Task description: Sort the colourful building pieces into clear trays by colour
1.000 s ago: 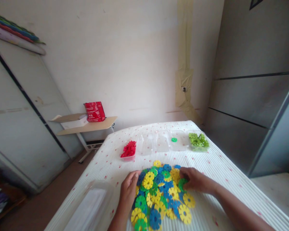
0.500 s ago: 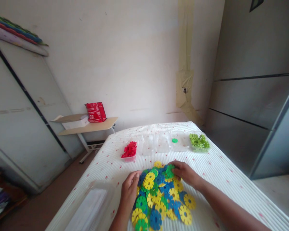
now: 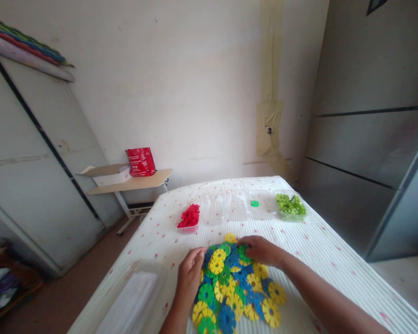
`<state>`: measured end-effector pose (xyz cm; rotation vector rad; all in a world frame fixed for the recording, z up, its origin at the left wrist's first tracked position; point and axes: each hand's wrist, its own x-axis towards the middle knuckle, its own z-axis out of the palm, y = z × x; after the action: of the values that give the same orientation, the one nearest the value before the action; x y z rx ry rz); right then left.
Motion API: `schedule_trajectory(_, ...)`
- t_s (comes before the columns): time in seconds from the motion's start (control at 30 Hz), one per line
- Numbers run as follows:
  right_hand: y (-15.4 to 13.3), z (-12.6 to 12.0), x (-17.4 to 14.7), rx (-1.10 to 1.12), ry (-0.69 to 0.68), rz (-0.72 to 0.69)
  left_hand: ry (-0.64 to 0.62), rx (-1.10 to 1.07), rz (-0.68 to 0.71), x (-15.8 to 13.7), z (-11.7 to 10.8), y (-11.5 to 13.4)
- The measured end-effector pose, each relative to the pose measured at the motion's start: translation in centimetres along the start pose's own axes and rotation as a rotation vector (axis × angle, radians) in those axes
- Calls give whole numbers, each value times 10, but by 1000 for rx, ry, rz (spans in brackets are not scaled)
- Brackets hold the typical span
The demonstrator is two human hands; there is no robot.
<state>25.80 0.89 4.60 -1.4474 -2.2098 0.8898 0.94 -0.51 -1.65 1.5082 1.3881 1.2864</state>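
A heap of notched plastic snowflake discs in yellow, blue and green lies on the cloth-covered table. My left hand rests against the heap's left edge, its fingers stretched along the far side and partly hidden; it holds nothing that I can see. At the far right of the heap, my right hand bends its fingers over a green snowflake disc and grips it. The fingertips are partly covered by the hand itself.
Beyond the heap stand a clear box of red pieces, clear trays with one green disc, and a box of light-green pieces. A clear plastic container lies at near left.
My right hand has moved slightly left over the far side of the heap, among the green discs. The left hand stays beside the heap. The view has shifted slightly.
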Motion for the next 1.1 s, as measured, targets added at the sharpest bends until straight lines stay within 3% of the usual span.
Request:
schedule_trajectory(0.53, 3, 1, -1, -39, -1, 90, 15, -39, -29, 1, 1, 1)
schedule_trajectory(0.73, 5, -13, -9, 28, 30, 50, 4, -24, -34, -1, 0, 5)
schedule_trajectory(0.93, 36, -42, -21, -130, 213, 113, 15, -27, -40, 0, 0, 9)
schedule_trajectory(1.1, 60, -45, -27, -352, 279, 210, 18, -16, -39, 1, 0, 9)
